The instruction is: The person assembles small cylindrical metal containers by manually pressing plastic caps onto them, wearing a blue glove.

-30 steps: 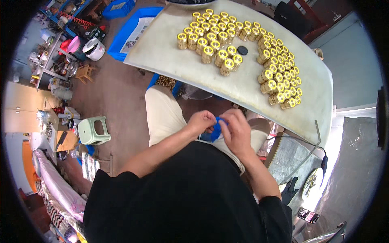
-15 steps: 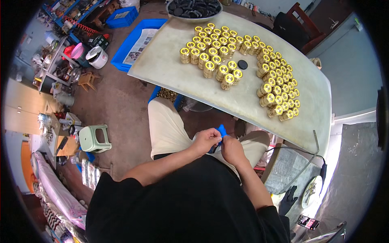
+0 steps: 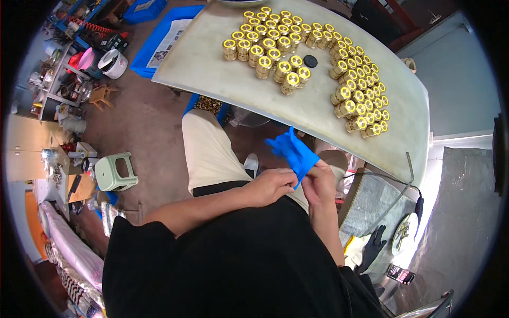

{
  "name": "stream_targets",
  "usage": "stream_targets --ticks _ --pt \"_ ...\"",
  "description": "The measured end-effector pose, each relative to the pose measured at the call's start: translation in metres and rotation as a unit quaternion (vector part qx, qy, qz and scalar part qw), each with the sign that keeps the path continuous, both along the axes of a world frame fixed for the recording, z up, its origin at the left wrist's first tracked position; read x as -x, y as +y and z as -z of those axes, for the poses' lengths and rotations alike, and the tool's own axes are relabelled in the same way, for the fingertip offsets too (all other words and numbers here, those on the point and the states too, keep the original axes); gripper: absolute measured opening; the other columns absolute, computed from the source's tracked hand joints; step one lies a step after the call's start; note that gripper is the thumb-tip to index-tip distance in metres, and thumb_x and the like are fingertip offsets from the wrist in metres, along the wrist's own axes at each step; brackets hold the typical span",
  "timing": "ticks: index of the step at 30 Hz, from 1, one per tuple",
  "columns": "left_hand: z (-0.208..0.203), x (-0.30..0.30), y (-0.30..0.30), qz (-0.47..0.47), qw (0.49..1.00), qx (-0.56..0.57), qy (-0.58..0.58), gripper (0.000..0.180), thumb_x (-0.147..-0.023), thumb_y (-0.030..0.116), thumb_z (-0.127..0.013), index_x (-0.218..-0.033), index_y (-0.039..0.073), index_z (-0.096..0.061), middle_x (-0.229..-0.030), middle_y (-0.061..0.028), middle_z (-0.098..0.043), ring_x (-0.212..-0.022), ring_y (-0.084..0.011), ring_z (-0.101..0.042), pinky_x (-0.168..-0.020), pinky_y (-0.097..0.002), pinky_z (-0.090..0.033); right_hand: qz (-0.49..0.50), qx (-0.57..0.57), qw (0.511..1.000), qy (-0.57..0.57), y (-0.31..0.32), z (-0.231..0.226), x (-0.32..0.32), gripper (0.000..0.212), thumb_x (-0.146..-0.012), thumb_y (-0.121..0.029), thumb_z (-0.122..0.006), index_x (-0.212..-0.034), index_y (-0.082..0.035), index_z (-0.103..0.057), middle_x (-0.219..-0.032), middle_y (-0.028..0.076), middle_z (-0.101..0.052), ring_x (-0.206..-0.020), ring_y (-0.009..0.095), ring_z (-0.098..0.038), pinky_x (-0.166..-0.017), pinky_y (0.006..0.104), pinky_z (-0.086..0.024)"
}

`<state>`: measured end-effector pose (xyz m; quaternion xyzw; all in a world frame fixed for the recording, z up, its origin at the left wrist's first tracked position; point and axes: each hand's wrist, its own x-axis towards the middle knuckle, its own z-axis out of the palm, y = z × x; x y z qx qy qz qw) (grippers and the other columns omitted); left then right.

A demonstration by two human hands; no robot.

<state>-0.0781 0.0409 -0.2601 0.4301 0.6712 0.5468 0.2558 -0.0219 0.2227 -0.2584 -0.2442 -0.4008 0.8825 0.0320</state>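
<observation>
A thin blue glove (image 3: 295, 153) is stretched between my hands above my lap, its fingers hanging loose towards the table edge. My left hand (image 3: 272, 187) pinches the glove's lower edge. On the other side, my right hand (image 3: 319, 183) grips the cuff with its fingers closed. Beyond the glove stands a pale table (image 3: 196, 69). It carries many short gold metal cylinders (image 3: 290, 83) in two clusters, with a black disc (image 3: 310, 61) between them.
At right, a side surface holds a black glove (image 3: 373, 249), a white plate (image 3: 405, 233) with small parts and a phone (image 3: 401, 274). A green stool (image 3: 116, 172) stands at left. Blue trays (image 3: 142, 62) lie left of the table; one below it holds small brass-coloured pieces (image 3: 208, 105).
The blue glove, bunched small between my fingers before, is now spread out and larger in view. My hands have moved slightly apart, and the whole view has shifted.
</observation>
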Motion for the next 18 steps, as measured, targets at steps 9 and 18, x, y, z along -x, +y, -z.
stream_targets --ticks 9,18 --pt "0.005 -0.002 0.002 -0.023 0.995 -0.048 -0.082 0.014 -0.090 0.004 -0.070 -0.098 0.000 -0.060 -0.100 -0.0084 -0.060 -0.098 -0.0222 -0.061 -0.089 -0.0342 -0.048 -0.004 -0.037 0.999 -0.034 -0.026 0.039 -0.010 0.025 -0.106 -0.014 -0.054 -0.121 0.002 -0.066 -0.112 0.008 -0.070 -0.092 0.013 -0.067 -0.080 0.0295 -0.056" --pt "-0.035 -0.002 -0.001 0.001 0.981 -0.015 -0.193 0.022 -0.090 0.017 -0.077 -0.098 0.004 -0.062 -0.086 -0.0032 -0.062 -0.088 -0.0142 -0.062 -0.091 -0.0320 -0.048 -0.080 0.012 0.993 0.084 -0.017 -0.029 -0.001 0.037 -0.104 -0.013 -0.056 -0.137 0.003 -0.060 -0.121 0.011 -0.070 -0.098 0.017 -0.069 -0.086 0.0294 -0.055"
